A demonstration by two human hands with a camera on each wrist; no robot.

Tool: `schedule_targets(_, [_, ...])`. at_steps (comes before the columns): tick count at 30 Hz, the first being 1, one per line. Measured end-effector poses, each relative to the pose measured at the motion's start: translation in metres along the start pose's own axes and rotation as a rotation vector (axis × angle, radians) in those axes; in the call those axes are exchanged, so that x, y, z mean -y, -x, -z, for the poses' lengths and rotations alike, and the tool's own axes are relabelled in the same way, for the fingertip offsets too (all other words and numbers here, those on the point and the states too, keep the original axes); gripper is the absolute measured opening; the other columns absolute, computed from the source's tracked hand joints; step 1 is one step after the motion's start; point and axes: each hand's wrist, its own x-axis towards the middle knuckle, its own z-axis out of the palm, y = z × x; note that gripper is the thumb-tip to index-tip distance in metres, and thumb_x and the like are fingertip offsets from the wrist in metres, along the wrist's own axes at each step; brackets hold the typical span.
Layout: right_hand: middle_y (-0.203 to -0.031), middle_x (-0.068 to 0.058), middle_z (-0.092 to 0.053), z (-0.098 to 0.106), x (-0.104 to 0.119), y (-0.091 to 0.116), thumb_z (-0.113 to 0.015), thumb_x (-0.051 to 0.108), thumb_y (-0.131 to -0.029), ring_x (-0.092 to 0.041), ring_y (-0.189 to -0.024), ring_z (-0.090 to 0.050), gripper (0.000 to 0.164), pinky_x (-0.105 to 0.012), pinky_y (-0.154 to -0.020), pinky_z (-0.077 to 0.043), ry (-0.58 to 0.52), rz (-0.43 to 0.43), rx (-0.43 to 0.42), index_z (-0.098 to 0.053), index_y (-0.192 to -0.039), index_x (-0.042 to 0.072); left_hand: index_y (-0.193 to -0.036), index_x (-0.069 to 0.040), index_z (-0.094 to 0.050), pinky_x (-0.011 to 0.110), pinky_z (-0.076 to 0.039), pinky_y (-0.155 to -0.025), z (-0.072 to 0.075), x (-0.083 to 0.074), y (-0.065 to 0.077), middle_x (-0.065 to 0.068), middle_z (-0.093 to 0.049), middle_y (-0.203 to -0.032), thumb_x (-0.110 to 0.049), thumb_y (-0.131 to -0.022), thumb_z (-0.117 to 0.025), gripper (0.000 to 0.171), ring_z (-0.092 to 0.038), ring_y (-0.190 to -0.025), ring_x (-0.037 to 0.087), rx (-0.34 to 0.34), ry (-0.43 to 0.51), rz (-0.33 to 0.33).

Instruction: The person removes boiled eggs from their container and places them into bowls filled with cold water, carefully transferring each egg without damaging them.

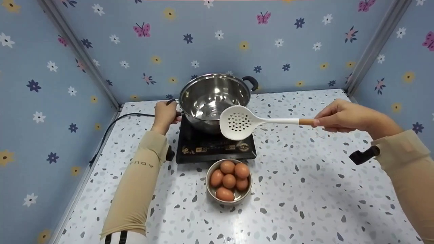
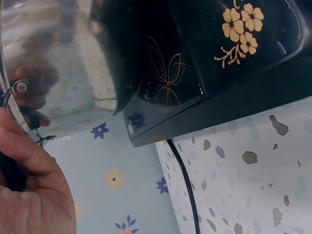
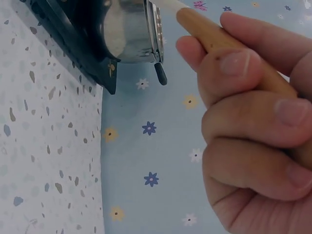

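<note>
A steel pot with black handles sits on a black induction cooktop; whether clear liquid is in it I cannot tell. My left hand grips the pot's left handle, and in the left wrist view its fingers curl round it beside the shiny wall. In my right hand is a white skimmer, held by its wooden handle with the fingers wrapped round. The skimmer's perforated head overlaps the pot's front right rim in the head view; whether they touch is unclear.
In front of the cooktop stands a steel bowl with several brown eggs. A black cord runs left from the cooktop across the speckled table. Flowered panels enclose the back and both sides.
</note>
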Motion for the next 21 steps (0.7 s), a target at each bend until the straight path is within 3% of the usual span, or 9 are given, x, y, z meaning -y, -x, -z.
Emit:
schedule_targets(4, [-0.064, 0.005, -0.060, -0.002, -0.005, -0.001, -0.065, 0.015, -0.110, -0.004, -0.046, -0.040, 0.022, -0.018, -0.040, -0.035, -0.048, 0.043, -0.056, -0.086, -0.105, 0.020, -0.122, 0.010, -0.063, 0.016, -0.050, -0.045, 0.001, -0.001, 0.002, 0.004, -0.068, -0.072, -0.016, -0.110, -0.045, 0.034, -0.059, -0.044, 0.002, 0.013, 0.020, 0.004])
schedule_targets(9, [-0.063, 0.005, -0.060, -0.009, -0.012, -0.003, -0.065, 0.014, -0.109, -0.005, -0.045, -0.040, 0.024, -0.019, -0.038, -0.036, -0.118, 0.059, -0.137, -0.087, -0.103, 0.022, -0.133, 0.012, -0.060, 0.015, -0.050, -0.046, 0.001, -0.001, 0.003, 0.002, -0.065, -0.076, -0.019, -0.113, -0.045, 0.039, -0.059, -0.047, 0.001, 0.030, 0.034, 0.024])
schedule_targets(16, [-0.061, 0.002, -0.058, -0.028, -0.023, -0.010, -0.064, 0.016, -0.111, -0.007, -0.041, -0.036, 0.025, -0.027, -0.034, -0.028, -0.264, 0.076, -0.267, -0.087, -0.103, 0.019, -0.136, 0.011, -0.058, 0.015, -0.050, -0.046, 0.002, -0.002, 0.003, -0.001, -0.064, -0.073, -0.020, -0.113, -0.047, 0.040, -0.059, -0.047, 0.001, 0.028, 0.075, 0.060])
schedule_targets(21, [-0.063, 0.004, -0.061, -0.038, -0.030, -0.015, -0.063, 0.024, -0.112, -0.006, -0.041, -0.039, 0.025, -0.022, -0.036, -0.031, -0.365, 0.039, -0.358, -0.087, -0.102, 0.023, -0.135, 0.008, -0.058, 0.014, -0.050, -0.047, 0.002, -0.003, 0.004, -0.002, -0.063, -0.073, -0.020, -0.113, -0.048, 0.038, -0.058, -0.047, 0.001, 0.036, 0.100, 0.080])
